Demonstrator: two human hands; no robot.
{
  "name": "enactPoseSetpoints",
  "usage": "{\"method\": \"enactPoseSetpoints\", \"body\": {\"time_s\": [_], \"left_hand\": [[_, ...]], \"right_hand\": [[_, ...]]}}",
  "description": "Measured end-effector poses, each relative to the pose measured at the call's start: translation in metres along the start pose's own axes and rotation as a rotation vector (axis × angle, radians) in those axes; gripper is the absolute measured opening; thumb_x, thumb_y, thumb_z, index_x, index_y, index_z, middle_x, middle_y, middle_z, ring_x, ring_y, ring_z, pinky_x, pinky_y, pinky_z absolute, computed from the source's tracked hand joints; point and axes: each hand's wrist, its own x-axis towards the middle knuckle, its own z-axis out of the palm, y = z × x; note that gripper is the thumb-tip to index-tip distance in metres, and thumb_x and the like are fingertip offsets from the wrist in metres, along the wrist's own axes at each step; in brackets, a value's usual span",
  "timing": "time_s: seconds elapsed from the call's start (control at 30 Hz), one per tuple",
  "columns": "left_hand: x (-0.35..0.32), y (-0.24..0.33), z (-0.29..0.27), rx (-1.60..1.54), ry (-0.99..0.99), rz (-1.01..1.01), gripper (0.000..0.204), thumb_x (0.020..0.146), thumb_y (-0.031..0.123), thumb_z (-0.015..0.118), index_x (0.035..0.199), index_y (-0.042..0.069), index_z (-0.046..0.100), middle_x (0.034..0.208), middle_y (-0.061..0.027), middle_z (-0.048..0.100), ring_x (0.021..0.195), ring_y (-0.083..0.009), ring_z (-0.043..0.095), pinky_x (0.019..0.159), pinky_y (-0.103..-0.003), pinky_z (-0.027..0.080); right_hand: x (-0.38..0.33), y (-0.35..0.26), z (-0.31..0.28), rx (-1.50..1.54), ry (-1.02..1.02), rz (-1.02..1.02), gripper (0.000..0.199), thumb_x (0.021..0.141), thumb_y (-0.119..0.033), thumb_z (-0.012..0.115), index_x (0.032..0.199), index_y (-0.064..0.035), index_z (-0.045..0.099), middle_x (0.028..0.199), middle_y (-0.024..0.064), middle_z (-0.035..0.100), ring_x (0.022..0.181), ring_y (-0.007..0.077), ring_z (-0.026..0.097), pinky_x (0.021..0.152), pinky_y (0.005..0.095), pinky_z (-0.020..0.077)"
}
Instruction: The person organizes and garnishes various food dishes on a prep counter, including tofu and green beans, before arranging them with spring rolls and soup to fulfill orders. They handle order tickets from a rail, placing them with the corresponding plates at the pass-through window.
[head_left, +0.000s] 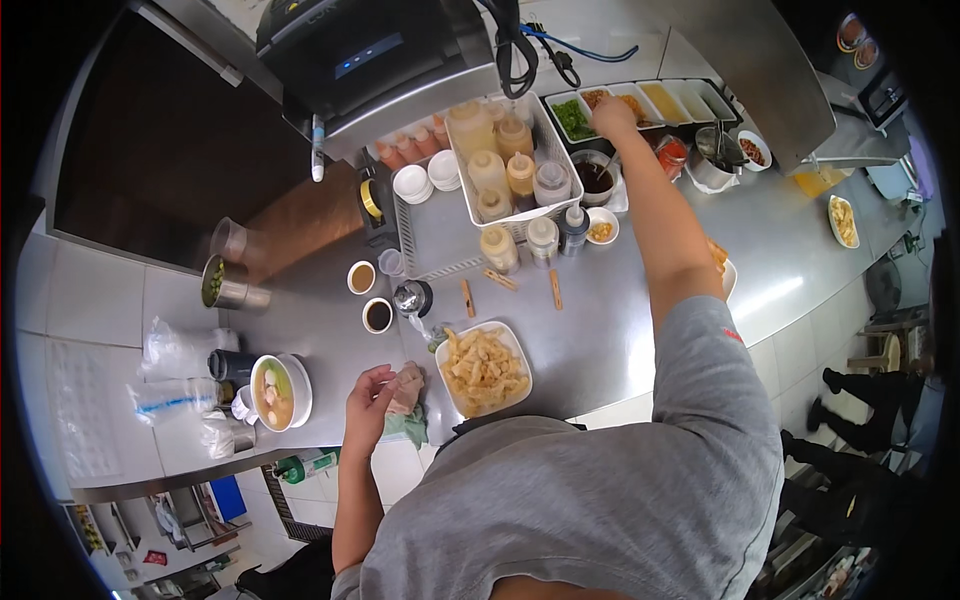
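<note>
My right hand (612, 115) is stretched far across the counter to a row of topping tubs, its fingers bunched down at the tub of brown bits (595, 98). What those fingertips hold, if anything, is hidden. Beside that tub are one of chopped green herbs (572, 119) and one of yellow crumbs (664, 101). Near the counter's front edge my left hand (368, 402) hovers, loosely curled with fingers apart and nothing in it. A crumpled brownish cloth (406, 388) lies right next to it. In front of my body stands a white square bowl of pale golden fried pieces (485, 370).
A white basket of squeeze bottles (519, 172) stands mid-counter, with wooden clothespins (557, 290) before it. Two sauce cups (378, 316) sit left of centre. A soup bowl (274, 393) is at the left edge. A black machine (370, 65) overhangs the back.
</note>
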Motion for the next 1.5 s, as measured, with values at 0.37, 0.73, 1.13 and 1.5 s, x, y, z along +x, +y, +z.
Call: {"method": "enactPoseSetpoints", "body": {"time_s": [0.37, 0.73, 1.13, 1.5], "left_hand": [[0.001, -0.012, 0.006, -0.105, -0.063, 0.127, 0.025, 0.089, 0.009, 0.057, 0.113, 0.002, 0.055, 0.101, -0.0049, 0.062, 0.094, -0.0122, 0.057, 0.083, -0.027, 0.046], [-0.032, -0.069, -0.023, -0.115, -0.128, 0.259, 0.025, 0.085, 0.012, 0.061, 0.109, 0.005, 0.058, 0.098, -0.0062, 0.062, 0.090, -0.0147, 0.057, 0.083, -0.028, 0.046], [-0.057, -0.198, -0.149, -0.458, -0.273, -0.073, 0.028, 0.088, 0.016, 0.059, 0.113, 0.004, 0.057, 0.099, -0.0063, 0.062, 0.083, -0.0107, 0.060, 0.075, -0.024, 0.048], [-0.078, -0.249, -0.208, -0.450, -0.085, -0.186, 0.029, 0.089, 0.024, 0.058, 0.111, 0.005, 0.057, 0.098, -0.0023, 0.061, 0.086, -0.0107, 0.057, 0.072, -0.025, 0.044]], "right_hand": [[-0.078, 0.017, -0.070, 0.825, -0.013, 0.232, 0.023, 0.075, -0.008, 0.065, 0.097, -0.0027, 0.063, 0.083, 0.0070, 0.065, 0.070, 0.0160, 0.063, 0.059, 0.0250, 0.0468], [-0.238, -0.062, -0.165, 1.060, -0.108, 0.134, 0.016, 0.081, -0.001, 0.064, 0.091, -0.0104, 0.055, 0.072, -0.0002, 0.059, 0.052, 0.0041, 0.047, 0.043, 0.0152, 0.0328], [-0.452, -0.378, -0.036, 1.144, -0.631, -0.019, 0.022, 0.077, -0.002, 0.067, 0.093, -0.0109, 0.055, 0.071, -0.0015, 0.057, 0.058, 0.0062, 0.050, 0.050, 0.0187, 0.0370], [-0.552, -0.494, 0.092, 0.517, -0.230, -1.183, 0.017, 0.081, -0.003, 0.063, 0.093, -0.0060, 0.052, 0.073, 0.0072, 0.061, 0.060, 0.0163, 0.057, 0.059, 0.0288, 0.0469]]}}
